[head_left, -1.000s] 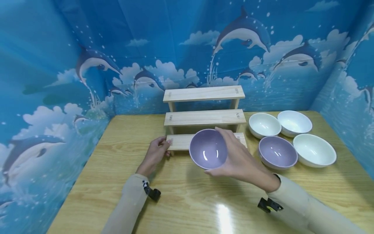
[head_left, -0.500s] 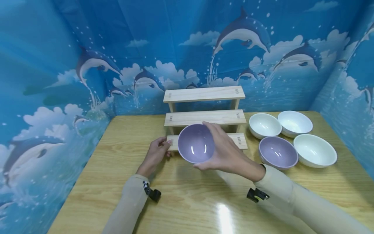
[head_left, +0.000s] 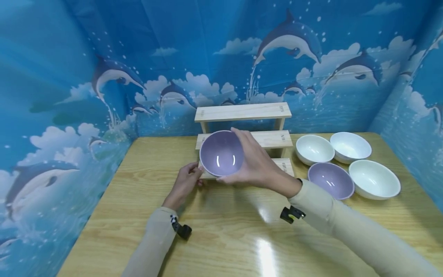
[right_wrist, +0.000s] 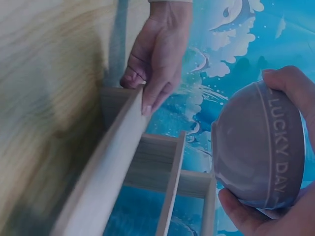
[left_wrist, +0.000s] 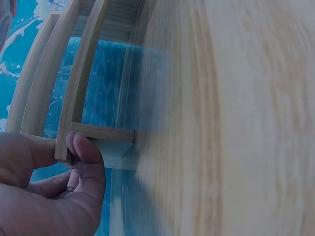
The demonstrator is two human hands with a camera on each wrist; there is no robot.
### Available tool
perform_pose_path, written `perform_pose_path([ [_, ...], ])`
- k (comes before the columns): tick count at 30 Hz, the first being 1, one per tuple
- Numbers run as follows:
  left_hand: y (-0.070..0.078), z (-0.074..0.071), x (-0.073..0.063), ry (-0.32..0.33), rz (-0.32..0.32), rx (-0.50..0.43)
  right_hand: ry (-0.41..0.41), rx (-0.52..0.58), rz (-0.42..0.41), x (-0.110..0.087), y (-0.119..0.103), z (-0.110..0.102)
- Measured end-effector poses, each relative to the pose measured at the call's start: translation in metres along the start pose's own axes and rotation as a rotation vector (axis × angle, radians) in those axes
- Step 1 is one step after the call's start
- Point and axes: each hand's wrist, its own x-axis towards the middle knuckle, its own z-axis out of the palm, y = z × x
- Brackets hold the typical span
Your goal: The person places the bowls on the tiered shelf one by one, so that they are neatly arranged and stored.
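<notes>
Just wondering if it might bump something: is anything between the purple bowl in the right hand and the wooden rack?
Nothing visible stands between the purple bowl and the wooden rack. The left hand grips the left end of the lowest step, so only there might it get in the way.

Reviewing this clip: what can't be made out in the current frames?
Head view: part of the middle step, hidden by the held purple bowl and right hand.
Head view: the marks at that step's right end, too small to read.
Right wrist view: the held purple bowl's inside, turned away from the camera.
Left wrist view: a blurred shape in the top-left corner, cut off by the edge.
</notes>
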Motion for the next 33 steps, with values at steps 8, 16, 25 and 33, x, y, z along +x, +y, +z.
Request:
perform_pose_path([
  [8,0.000,0.001,0.001,0.023,0.010,0.032,0.016,0.009,0.015,0.022,-0.007,-0.007],
  [16,0.000,0.000,0.001,0.001,0.003,0.033,0.033,0.038,0.037,0.045,-0.008,-0.010],
  [25,0.000,-0.001,0.001,-0.011,-0.025,0.055,0.066,0.021,0.078,0.070,-0.004,-0.011],
  [33,-0.002,-0.001,0.002,-0.025,-0.021,0.061,0.100,0.050,0.105,0.089,0.002,-0.011],
])
